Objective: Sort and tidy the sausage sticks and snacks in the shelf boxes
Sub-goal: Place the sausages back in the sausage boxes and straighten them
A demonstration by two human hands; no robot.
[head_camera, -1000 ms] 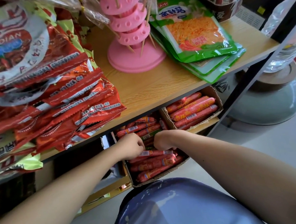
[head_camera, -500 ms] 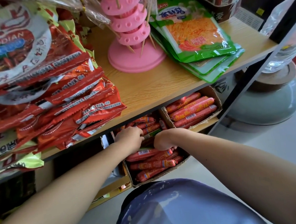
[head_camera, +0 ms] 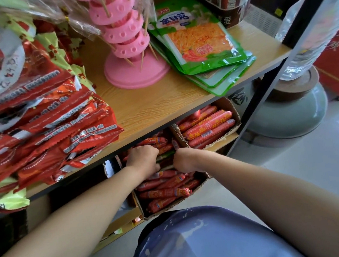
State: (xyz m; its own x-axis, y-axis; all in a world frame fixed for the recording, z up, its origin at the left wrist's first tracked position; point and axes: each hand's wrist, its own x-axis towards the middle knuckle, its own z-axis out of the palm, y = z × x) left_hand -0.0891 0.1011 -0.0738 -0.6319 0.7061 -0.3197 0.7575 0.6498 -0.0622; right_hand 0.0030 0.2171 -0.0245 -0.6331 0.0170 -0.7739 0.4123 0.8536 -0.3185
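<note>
Sorting is under way: the left hand (head_camera: 143, 159) and right hand (head_camera: 185, 161) dig into the middle box (head_camera: 140, 206) under the shelf. Their fingers curl among the sausage sticks (head_camera: 165, 192), and what they grip is hidden. Next, the green packet (head_camera: 164, 155) between them probably needs lifting out.

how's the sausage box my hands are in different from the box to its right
The middle box holds thin, darker red sticks lying jumbled; the right box holds thicker, orange-red sausages in neat rows. The left hand and right hand are in the middle box; the right box is untouched. Both are open cardboard boxes under the wooden shelf.
</note>
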